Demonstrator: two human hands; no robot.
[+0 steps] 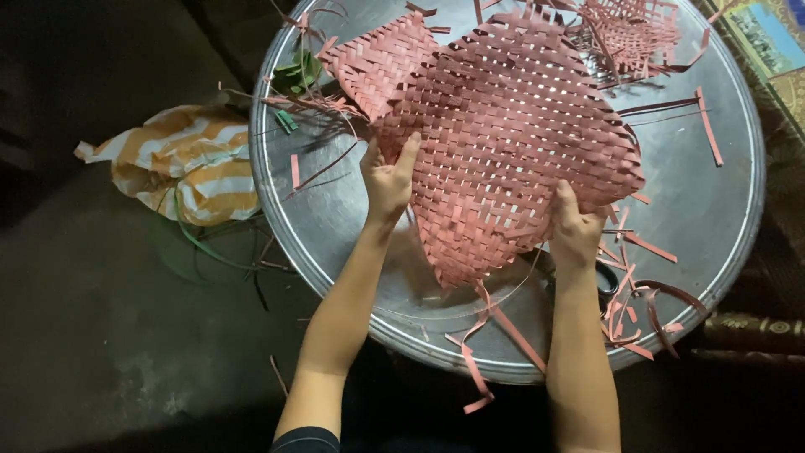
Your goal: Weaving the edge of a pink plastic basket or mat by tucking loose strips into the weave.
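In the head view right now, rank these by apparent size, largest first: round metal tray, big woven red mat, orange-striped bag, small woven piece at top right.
1. Round metal tray
2. Big woven red mat, held by the left hand and right hand
3. Orange-striped bag and small woven piece: unsure, since the piece is cut off by the frame edge.

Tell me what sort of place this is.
Probably a home weaving spot on the floor, not a workshop bench: a round metal tray serves as the work surface, both hands hold a woven pink mat, and cut strips lie scattered about.
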